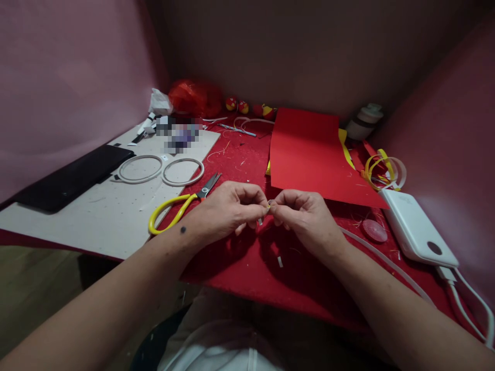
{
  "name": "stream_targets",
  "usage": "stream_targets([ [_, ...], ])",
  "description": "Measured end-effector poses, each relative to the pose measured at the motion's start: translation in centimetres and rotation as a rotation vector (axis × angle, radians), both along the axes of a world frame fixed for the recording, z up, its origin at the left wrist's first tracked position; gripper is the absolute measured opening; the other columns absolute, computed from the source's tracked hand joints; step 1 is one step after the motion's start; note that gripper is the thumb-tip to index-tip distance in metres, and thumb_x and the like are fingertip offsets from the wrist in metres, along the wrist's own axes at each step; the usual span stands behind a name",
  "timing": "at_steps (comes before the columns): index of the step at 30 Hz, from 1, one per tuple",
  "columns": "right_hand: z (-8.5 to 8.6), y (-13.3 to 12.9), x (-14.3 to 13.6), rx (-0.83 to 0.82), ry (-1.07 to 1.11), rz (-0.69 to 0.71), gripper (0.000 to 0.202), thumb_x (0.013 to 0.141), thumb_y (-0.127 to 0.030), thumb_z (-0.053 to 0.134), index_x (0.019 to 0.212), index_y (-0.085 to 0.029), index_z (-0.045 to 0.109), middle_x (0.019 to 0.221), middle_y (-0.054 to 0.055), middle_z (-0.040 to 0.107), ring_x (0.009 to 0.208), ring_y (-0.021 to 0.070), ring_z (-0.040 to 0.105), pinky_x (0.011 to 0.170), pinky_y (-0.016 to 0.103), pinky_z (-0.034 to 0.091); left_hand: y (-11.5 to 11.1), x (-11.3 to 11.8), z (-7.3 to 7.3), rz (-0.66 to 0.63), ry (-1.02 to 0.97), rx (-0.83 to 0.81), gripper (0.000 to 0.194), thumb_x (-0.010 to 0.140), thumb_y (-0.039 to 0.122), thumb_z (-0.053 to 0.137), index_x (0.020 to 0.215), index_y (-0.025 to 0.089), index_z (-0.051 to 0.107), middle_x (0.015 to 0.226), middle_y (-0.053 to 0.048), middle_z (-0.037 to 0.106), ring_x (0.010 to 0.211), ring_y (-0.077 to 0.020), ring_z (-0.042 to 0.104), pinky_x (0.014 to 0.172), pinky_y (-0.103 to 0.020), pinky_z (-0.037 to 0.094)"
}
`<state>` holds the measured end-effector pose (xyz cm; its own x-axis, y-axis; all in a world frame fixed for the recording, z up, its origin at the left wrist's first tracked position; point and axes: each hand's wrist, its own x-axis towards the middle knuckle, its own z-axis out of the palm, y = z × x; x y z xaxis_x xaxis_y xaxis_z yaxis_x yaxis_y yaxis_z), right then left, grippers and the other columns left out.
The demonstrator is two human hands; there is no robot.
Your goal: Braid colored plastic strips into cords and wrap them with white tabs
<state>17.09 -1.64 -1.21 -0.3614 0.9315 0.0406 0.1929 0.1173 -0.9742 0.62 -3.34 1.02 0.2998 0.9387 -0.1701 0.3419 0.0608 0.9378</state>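
My left hand (234,208) and my right hand (309,216) meet above the red tabletop, thumb and forefinger of each pinched together. Between the fingertips is a small pale, translucent strip (271,201), bent into a little loop and mostly covered by the fingers. A short whitish end (260,221) pokes out below my left fingers. On the cloth under my hands lies a loose bit of white strip (280,262). Yellow-handled scissors (174,212) rest beside my left wrist, blades partly apart and pointing away from me.
Red card sheets (309,154) lie beyond my right hand. At right are a white power bank (421,226) with cable, a round clear disc (374,230) and yellow strip coils (381,167). At left, a grey board (112,226) bears two rings (183,172) and a black case (73,178).
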Motion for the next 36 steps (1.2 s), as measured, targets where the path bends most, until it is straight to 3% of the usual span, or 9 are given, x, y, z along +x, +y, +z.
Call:
stream_targets([
  [16, 0.1, -0.3, -0.1, -0.014, 0.077, -0.004, 0.009, 0.070, -0.015, 0.056, 0.062, -0.013, 0.058, 0.051, -0.006, 0.046, 0.048, 0.0056, 0.035, 0.047, 0.020, 0.028, 0.2, -0.1, -0.1, 0.004, -0.080, -0.025, 0.004, 0.074, 0.020, 0.055, 0.074, 0.016, 0.057, 0.051, 0.004, 0.054, 0.040, -0.0055, 0.044, 0.042, -0.018, 0.034],
  [23, 0.1, -0.2, -0.2, 0.023, 0.052, -0.027, 0.008, 0.069, -0.014, 0.054, 0.062, -0.014, 0.056, 0.052, -0.006, 0.045, 0.048, 0.0057, 0.035, 0.048, 0.020, 0.030, 0.3, -0.7, -0.9, -0.019, -0.145, -0.035, 0.004, 0.074, 0.019, 0.055, 0.075, 0.017, 0.058, 0.052, 0.004, 0.056, 0.040, -0.0061, 0.045, 0.044, -0.019, 0.033],
  [28, 0.6, 0.0, 0.0, 0.134, 0.055, -0.097, 0.004, 0.072, -0.016, 0.055, 0.073, -0.015, 0.059, 0.065, -0.001, 0.056, 0.059, 0.0097, 0.048, 0.058, 0.024, 0.038, 0.5, -1.0, -1.2, -0.010, -0.182, -0.042, 0.004, 0.073, 0.020, 0.056, 0.074, 0.017, 0.058, 0.052, 0.004, 0.055, 0.040, -0.0065, 0.045, 0.042, -0.019, 0.032],
  [32, 0.8, 0.0, 0.1, 0.123, 0.040, 0.004, 0.020, 0.072, -0.018, 0.056, 0.091, -0.014, 0.062, 0.082, 0.003, 0.061, 0.065, 0.0110, 0.051, 0.061, 0.025, 0.041, 0.4, -1.0, -0.7, 0.006, -0.153, -0.035, 0.004, 0.073, 0.020, 0.056, 0.073, 0.016, 0.058, 0.049, 0.005, 0.052, 0.039, -0.0061, 0.043, 0.041, -0.018, 0.031],
  [36, 0.9, 0.0, 0.2, 0.019, -0.009, 0.123, 0.016, 0.074, -0.024, 0.057, 0.083, -0.012, 0.062, 0.072, 0.002, 0.060, 0.055, 0.0082, 0.045, 0.051, 0.023, 0.036, 0.3, -0.9, -0.3, 0.056, -0.095, -0.008, 0.005, 0.073, 0.020, 0.057, 0.072, 0.016, 0.058, 0.046, 0.006, 0.049, 0.037, -0.0058, 0.041, 0.039, -0.018, 0.031],
])
